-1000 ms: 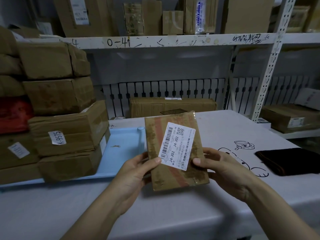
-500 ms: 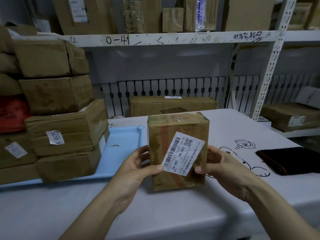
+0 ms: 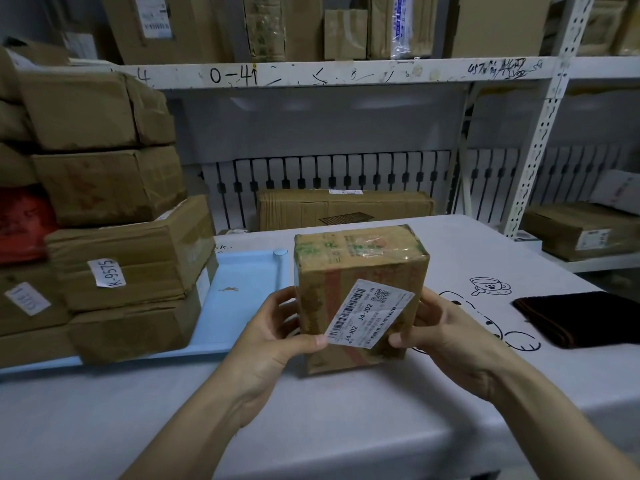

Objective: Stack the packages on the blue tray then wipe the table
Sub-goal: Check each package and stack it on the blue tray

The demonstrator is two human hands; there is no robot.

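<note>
A brown taped package (image 3: 360, 271) with a white barcode label reading J4-J02 stands upright over the table, just right of the blue tray (image 3: 242, 306). My left hand (image 3: 277, 337) grips its left side and my right hand (image 3: 440, 337) grips its right side, thumbs on the front face. Several brown packages (image 3: 128, 258) are stacked on the left part of the tray, the nearest bearing a K-9575 label. A dark folded cloth (image 3: 581, 318) lies on the table at the right.
The table (image 3: 346, 427) has a grey cover with cartoon drawings. A flat cardboard box (image 3: 343, 207) sits behind the table's far edge. White metal shelving (image 3: 540, 143) holds more boxes above and at the right. A red package (image 3: 24, 223) is in the left stack.
The package has been turned in both hands from tilted back with its label facing me to standing upright, its top face now visible. The view has shifted slightly.
</note>
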